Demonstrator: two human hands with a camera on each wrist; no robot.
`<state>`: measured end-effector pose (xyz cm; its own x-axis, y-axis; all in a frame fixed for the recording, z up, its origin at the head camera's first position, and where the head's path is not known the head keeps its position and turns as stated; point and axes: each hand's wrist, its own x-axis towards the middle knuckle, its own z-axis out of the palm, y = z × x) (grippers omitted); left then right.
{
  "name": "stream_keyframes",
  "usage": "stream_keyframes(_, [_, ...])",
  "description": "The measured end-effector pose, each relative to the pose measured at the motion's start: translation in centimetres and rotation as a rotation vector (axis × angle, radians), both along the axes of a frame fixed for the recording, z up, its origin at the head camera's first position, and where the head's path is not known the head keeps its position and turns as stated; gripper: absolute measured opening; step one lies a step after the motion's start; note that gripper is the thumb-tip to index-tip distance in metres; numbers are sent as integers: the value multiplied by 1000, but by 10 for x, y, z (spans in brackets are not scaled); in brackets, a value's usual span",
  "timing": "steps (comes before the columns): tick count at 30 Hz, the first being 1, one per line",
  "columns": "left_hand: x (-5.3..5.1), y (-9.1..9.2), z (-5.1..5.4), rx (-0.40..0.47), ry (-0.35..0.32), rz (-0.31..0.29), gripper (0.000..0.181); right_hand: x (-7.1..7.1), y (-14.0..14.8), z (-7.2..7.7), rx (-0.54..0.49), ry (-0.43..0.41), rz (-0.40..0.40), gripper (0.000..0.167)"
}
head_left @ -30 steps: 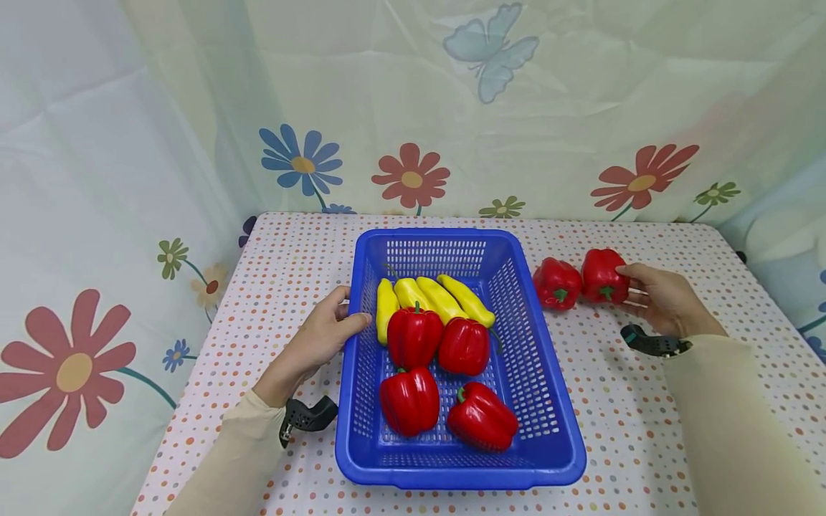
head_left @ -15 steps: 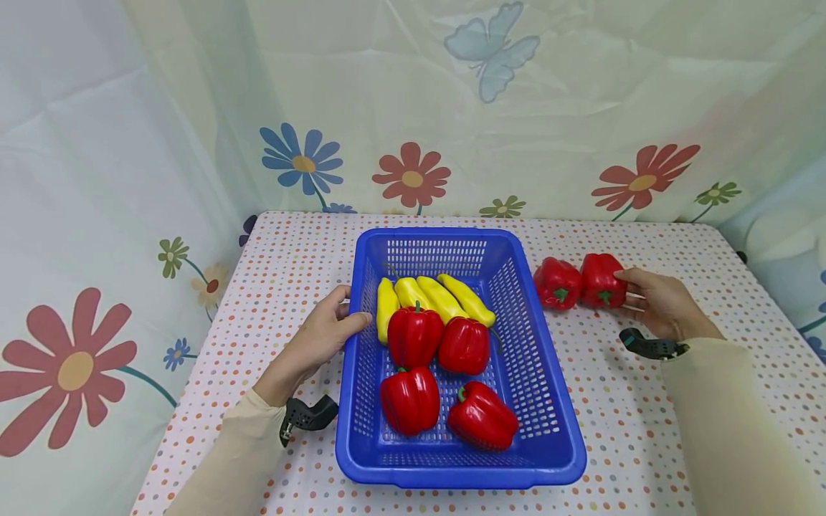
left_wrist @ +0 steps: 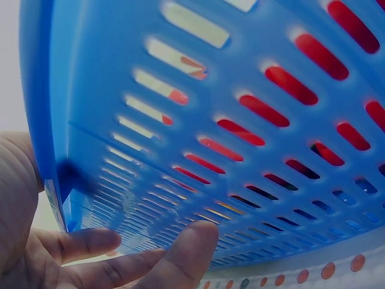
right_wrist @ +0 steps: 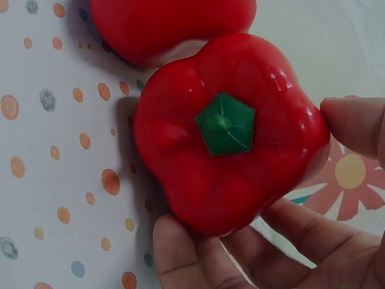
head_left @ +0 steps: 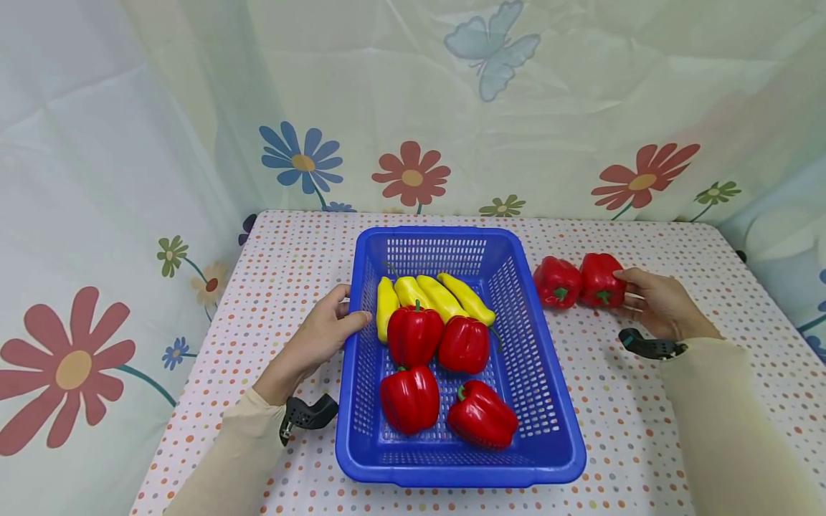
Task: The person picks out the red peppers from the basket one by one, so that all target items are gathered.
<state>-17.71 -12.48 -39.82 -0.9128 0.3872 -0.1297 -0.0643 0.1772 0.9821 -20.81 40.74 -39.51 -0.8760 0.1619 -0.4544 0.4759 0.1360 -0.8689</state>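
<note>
My left hand (head_left: 321,331) holds the left rim of a blue plastic basket (head_left: 461,476), thumb over the rim and fingers along the outer wall. The left wrist view shows those fingers (left_wrist: 186,256) beside the slotted blue wall (left_wrist: 90,36). At the right, my right hand (head_left: 665,301) grips a red bell pepper (head_left: 601,278) between thumb and fingers. Its green stem (right_wrist: 225,124) faces the right wrist camera. Another red bell pepper (head_left: 556,282) lies on the table just left of it, touching or nearly so.
Inside the basket lie several yellow long peppers (head_left: 441,297) and several red bell peppers (head_left: 415,337). A dotted cloth covers the table (head_left: 297,251). Behind it hangs a flowered curtain (head_left: 413,86), with more curtain along the left side.
My right hand has shifted slightly left and toward the front with the bell pepper, then stays nearly still. My left hand and the basket have not moved.
</note>
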Motion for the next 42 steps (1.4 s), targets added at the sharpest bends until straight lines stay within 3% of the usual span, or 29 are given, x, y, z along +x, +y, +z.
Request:
stream_keyframes(13, [-1, 0, 1, -4, -9, 2, 45, 2, 4, -1, 4, 8, 33, 20])
stream_keyframes(27, [-1, 1, 1, -1, -8, 5, 44, 2, 5, 2, 34, -31, 55, 23])
stream_keyframes(42, [0, 0, 1, -2, 0, -2, 44, 5, 6, 3, 76, -10, 39, 23])
